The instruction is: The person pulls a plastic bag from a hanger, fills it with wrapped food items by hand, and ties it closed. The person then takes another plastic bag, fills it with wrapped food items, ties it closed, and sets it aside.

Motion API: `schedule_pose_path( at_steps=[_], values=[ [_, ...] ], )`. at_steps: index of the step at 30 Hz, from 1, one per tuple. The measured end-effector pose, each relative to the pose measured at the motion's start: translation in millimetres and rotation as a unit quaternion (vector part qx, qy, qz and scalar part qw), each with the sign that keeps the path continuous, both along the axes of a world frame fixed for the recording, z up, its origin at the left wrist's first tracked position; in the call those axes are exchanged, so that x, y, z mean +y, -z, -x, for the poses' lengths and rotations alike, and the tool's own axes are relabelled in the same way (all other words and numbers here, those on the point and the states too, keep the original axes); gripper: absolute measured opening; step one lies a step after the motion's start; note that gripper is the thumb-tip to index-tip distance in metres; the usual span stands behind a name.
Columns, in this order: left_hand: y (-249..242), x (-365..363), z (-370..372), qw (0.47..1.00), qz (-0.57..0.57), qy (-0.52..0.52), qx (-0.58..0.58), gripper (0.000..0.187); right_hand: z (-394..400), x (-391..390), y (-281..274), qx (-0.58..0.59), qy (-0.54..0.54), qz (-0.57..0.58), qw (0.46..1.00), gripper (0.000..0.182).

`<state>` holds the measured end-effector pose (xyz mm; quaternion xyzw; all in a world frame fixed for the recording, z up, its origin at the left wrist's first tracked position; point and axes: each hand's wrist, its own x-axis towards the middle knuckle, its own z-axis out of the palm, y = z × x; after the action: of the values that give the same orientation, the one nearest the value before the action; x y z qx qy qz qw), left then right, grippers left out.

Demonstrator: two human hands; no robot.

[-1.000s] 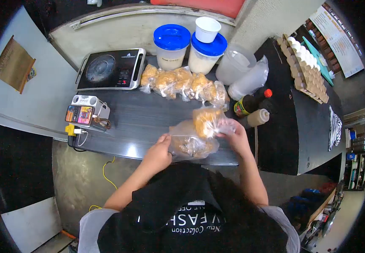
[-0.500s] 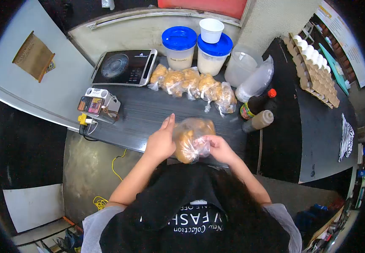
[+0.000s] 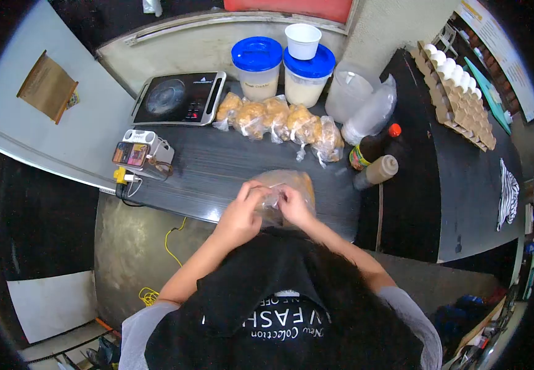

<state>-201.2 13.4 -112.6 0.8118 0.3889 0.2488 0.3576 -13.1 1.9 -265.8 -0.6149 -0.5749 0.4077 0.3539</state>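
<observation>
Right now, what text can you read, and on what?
"New Colection" (spelled so, upside down): black garment.
"FASH", upside down, adjoining letters lost in folds: same garment.
Smaller line, same garment: too cut off to read.
Too small or blurred: markings on cooktop, phone, left blue-lidded tub, dark bottle, brown paper, white poster.

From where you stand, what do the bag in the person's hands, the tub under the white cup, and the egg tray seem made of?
The bag: thin, clear plastic, glossy, from its creases and highlights. The tub: likely rigid plastic, translucent, as its pale filling shows through, with a smooth blue lid. The egg tray: probably moulded paper pulp, matte brown and bumpy.
</observation>
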Motion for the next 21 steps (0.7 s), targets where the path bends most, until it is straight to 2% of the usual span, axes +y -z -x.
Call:
schedule_pose_path(
  at_steps=[1,4,7,9,12,13,16,19,21],
  values=[
    [2,0,1,0.999,0.012,0.0,-0.03,0.053,3,-1,-21,-0.116,0.01,0.01,0.993,0.019],
    [-3,1,7,1.0,0.014,-0.018,-0.014,0.053,-9,-7,-57,-0.225,-0.046,0.082,0.97,0.025],
    [-5,0,19,0.997,0.056,-0.045,0.01,0.051,-42,-37,-80,-0.285,-0.069,-0.063,0.954,0.025],
    [1,-1,26,0.998,0.044,-0.035,0.038,0.051,-68,-57,-80,-0.401,-0.124,0.037,0.907,0.032],
    [7,-4,35,0.996,0.019,-0.023,0.081,0.052,-87,-86,-99,-0.478,-0.195,-0.005,0.856,0.038],
    [8,-5,36,0.995,0.009,-0.017,0.095,0.052,-92,-90,-96,-0.497,-0.213,-0.012,0.841,0.038],
    [14,0,39,0.997,-0.01,0.009,0.075,0.048,-97,-86,-85,-0.5,-0.21,-0.047,0.839,0.03],
    [13,4,41,0.99,-0.048,0.011,0.128,0.038,-100,-75,-74,-0.512,-0.229,-0.101,0.822,0.021],
    [12,10,46,0.987,-0.067,0.019,0.146,0.03,-100,-71,-81,-0.476,-0.217,-0.124,0.843,0.012]
  ],
)
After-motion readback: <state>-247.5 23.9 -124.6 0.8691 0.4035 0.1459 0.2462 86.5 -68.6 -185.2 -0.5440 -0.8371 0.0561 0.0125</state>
